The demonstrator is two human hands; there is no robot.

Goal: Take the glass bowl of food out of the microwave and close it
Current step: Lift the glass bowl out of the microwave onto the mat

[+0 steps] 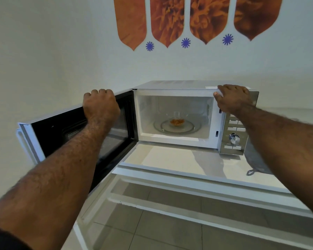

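The glass bowl of food [177, 121] sits on the turntable [177, 127] deep inside the microwave [173, 91], well apart from both hands. The left hand [100, 105] has its fingers [102, 92] curled over the top edge of the wide-open door [61, 129]. The right hand [232, 98] rests flat, fingers released, on the top front corner. Bare desk [170, 159] lies before the cavity.
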